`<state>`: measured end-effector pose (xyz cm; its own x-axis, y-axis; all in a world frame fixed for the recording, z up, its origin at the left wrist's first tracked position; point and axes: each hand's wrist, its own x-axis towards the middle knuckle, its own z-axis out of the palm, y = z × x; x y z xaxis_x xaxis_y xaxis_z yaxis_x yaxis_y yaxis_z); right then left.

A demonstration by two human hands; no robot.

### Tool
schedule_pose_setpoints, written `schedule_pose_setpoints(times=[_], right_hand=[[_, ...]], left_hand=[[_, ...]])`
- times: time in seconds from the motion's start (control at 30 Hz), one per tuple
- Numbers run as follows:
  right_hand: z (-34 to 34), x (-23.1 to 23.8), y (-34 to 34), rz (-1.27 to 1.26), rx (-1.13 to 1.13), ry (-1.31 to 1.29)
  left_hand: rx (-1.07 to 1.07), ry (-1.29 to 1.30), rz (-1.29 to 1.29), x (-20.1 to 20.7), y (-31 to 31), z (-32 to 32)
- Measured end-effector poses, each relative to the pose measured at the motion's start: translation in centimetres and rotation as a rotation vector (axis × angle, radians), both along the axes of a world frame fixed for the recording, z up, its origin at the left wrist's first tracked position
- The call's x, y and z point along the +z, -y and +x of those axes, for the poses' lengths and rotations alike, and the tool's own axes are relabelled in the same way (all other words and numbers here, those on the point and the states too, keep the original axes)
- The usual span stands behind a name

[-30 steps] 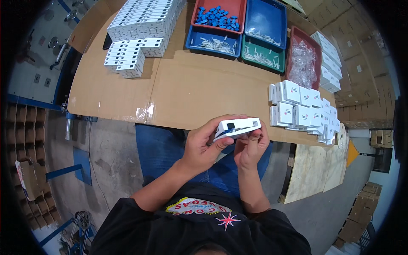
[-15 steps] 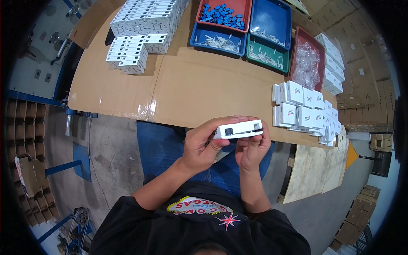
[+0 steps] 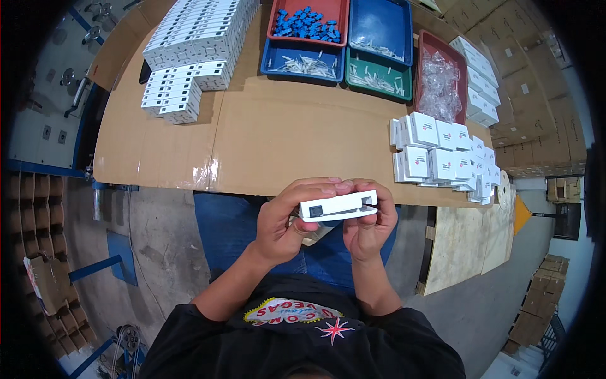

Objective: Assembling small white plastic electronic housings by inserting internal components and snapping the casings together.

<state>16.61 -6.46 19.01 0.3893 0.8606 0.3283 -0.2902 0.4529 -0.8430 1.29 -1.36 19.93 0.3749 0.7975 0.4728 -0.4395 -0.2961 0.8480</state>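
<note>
In front of my lap, both hands hold a flat white plastic casing (image 3: 341, 203) edge-on. A dark square opening shows at its left end and a smaller notch at its right. Its upper and lower shells stand slightly apart along the right part, leaving a dark wedge-shaped gap. My left hand (image 3: 282, 215) grips the left end, fingers over the far side and thumb below. My right hand (image 3: 372, 221) closes around the right end with its thumb beneath. The casing's far side is hidden by fingers.
A cardboard-covered table (image 3: 284, 145) lies ahead. Stacked white casings (image 3: 189, 38) stand far left. Trays hold blue parts (image 3: 306, 25), small white pins (image 3: 309, 65) and clear plastic pieces (image 3: 440, 85). Piled white units (image 3: 435, 151) sit at right, near stacked white boxes (image 3: 476, 82).
The whole view has shifted, moving the table and trays leftward in the picture. Both hands still hold the casing, now tilted a little differently, and the gap at its right looks wider.
</note>
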Motion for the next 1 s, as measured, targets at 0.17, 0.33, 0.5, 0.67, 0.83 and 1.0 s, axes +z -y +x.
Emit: schedule_pose_setpoints(times=[0.17, 0.33, 0.5, 0.67, 0.83, 1.0], right_hand=[[0.22, 0.1, 0.09, -0.004, -0.015, 0.01], [0.55, 0.05, -0.13, 0.027, -0.013, 0.003], [0.45, -0.02, -0.01, 0.015, -0.029, -0.006], [0.26, 0.07, -0.29, 0.021, -0.029, -0.021], [0.42, 0.02, -0.26, 0.02, -0.022, -0.008], [0.18, 0.23, -0.19, 0.021, -0.019, 0.003]], left_hand=[[-0.05, 0.01, -0.008, 0.14, -0.23, 0.18], [-0.057, 0.003, 0.003, 0.1, -0.09, 0.36], [-0.066, -0.004, -0.021, 0.28, -0.08, 0.27], [-0.065, 0.018, -0.016, 0.01, -0.1, 0.43], [-0.056, 0.008, 0.021, 0.08, -0.35, 0.41], [-0.039, 0.034, 0.002, 0.03, -0.08, 0.3]])
